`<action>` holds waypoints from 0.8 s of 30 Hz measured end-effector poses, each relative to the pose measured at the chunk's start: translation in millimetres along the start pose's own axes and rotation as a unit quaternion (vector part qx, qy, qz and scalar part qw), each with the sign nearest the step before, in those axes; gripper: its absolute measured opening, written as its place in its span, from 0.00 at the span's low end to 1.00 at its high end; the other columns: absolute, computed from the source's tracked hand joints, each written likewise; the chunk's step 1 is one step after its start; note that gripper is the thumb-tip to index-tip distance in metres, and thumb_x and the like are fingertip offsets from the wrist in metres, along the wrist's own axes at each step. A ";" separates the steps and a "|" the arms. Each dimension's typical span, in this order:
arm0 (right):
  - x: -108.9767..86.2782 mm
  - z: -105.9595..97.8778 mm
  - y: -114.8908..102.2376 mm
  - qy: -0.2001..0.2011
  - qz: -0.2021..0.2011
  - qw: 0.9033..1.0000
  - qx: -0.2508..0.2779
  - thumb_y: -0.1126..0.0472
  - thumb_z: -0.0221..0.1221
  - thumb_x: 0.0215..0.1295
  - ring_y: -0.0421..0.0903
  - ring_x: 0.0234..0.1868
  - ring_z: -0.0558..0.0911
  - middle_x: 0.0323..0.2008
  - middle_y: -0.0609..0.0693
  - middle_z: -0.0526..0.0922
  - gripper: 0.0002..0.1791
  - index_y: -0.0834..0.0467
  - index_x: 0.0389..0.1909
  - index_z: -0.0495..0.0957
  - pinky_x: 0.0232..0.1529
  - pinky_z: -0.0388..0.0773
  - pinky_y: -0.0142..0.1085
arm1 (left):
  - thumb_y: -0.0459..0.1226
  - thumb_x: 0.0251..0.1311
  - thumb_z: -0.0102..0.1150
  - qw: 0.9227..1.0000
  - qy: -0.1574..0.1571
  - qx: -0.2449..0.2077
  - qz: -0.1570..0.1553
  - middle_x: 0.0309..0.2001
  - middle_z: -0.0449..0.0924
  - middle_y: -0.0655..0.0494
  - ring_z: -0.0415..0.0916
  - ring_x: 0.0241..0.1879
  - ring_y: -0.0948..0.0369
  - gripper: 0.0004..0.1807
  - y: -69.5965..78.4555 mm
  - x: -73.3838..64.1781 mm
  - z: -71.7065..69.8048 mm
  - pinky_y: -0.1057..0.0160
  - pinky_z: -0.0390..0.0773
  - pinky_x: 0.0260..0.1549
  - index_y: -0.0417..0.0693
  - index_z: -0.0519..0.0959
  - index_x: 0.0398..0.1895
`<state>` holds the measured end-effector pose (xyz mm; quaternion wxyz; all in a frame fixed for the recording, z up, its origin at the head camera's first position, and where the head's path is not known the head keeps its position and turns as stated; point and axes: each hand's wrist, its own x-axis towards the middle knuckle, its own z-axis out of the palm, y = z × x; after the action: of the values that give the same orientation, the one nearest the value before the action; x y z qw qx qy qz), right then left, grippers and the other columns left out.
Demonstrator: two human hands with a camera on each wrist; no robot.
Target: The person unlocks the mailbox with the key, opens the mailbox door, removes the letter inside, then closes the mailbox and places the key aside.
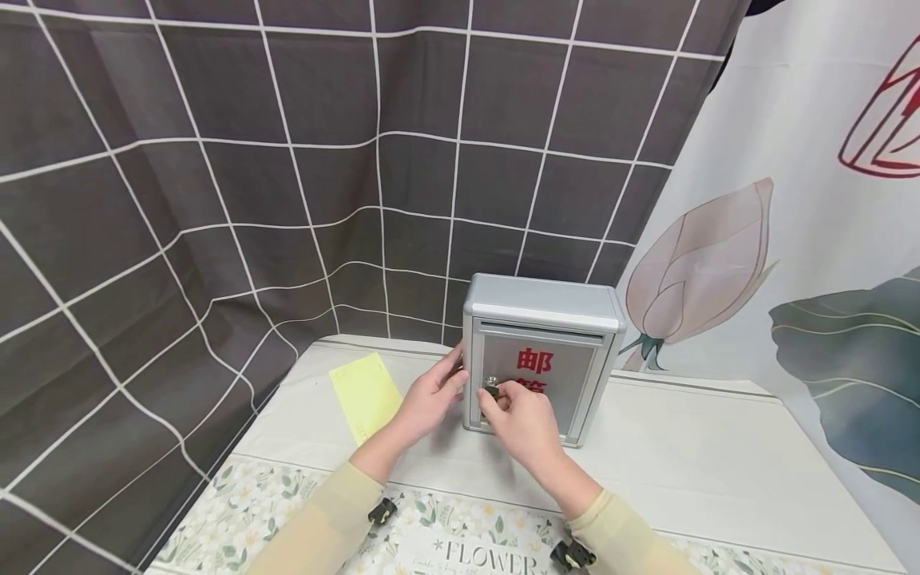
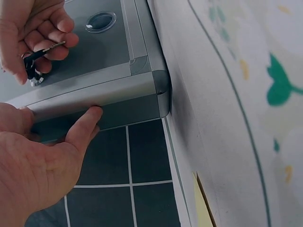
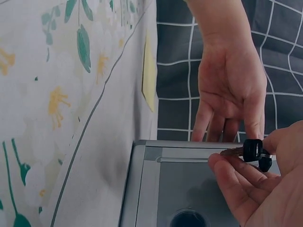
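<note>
A silver metal mailbox [image 1: 543, 300] with red characters on its front stands upright on the table. My left hand [image 1: 431, 394] rests against its left side, fingers fairly straight, with the thumb near the front edge. At the lock [image 1: 492, 380], my right hand [image 1: 526, 422] pinches a black-headed key [image 2: 31, 63] between thumb and fingers. A second key [image 3: 232, 152] lies across the right fingers, its blade pointing outward. The right hand partly covers the lower character. Whether the pinched key sits fully inside the lock is hard to see.
A yellow sheet of paper [image 1: 368, 395] lies left of the mailbox. Beneath is a white cloth [image 1: 683, 431] with a floral border. Dark gridded curtain [image 1: 323, 184] hangs behind, beside a white lotus-print curtain [image 1: 812, 128]. A round window [image 3: 188, 219] shows low on the mailbox front.
</note>
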<state>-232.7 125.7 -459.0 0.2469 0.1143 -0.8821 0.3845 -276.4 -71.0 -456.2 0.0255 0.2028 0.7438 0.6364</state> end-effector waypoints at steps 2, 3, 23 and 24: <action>0.0 3.2 4.5 0.003 -0.008 1.000 -0.002 0.47 0.67 0.77 0.38 0.18 0.72 0.17 0.38 0.79 0.20 0.58 0.32 0.86 0.20 0.68 0.35 | 0.44 0.88 0.53 1.000 0.000 -0.003 0.000 0.84 0.65 0.41 0.70 0.79 0.42 0.33 0.1 0.0 0.1 0.47 0.84 0.67 0.61 0.60 0.91; 0.4 1.6 2.1 0.001 -0.005 1.000 -0.004 0.47 0.68 0.77 0.38 0.18 0.72 0.18 0.37 0.79 0.19 0.58 0.32 0.86 0.20 0.69 0.35 | 0.44 0.88 0.53 1.000 0.000 -0.004 0.000 0.84 0.65 0.42 0.70 0.79 0.42 0.33 0.3 -0.1 0.1 0.47 0.84 0.67 0.62 0.60 0.91; 2.5 3.2 8.0 0.027 -0.046 0.998 -0.030 0.49 0.69 0.74 0.35 0.16 0.68 0.14 0.34 0.73 0.18 0.52 0.24 0.82 0.17 0.65 0.34 | 0.46 0.89 0.52 1.000 0.010 0.020 0.002 0.84 0.67 0.41 0.72 0.78 0.42 0.33 -1.1 -0.2 2.1 0.50 0.85 0.66 0.61 0.60 0.91; 2.9 4.4 10.2 0.026 -0.044 0.998 -0.029 0.49 0.69 0.74 0.34 0.16 0.67 0.14 0.32 0.73 0.18 0.51 0.23 0.82 0.18 0.65 0.33 | 0.46 0.89 0.52 1.000 0.010 0.021 0.002 0.84 0.67 0.42 0.72 0.78 0.43 0.33 -1.0 -0.1 2.1 0.50 0.85 0.66 0.61 0.60 0.91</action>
<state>-240.7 129.3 -466.4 0.2893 0.1354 -0.8806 0.3501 -275.9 -69.3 -457.6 0.0126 0.1984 0.7568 0.6227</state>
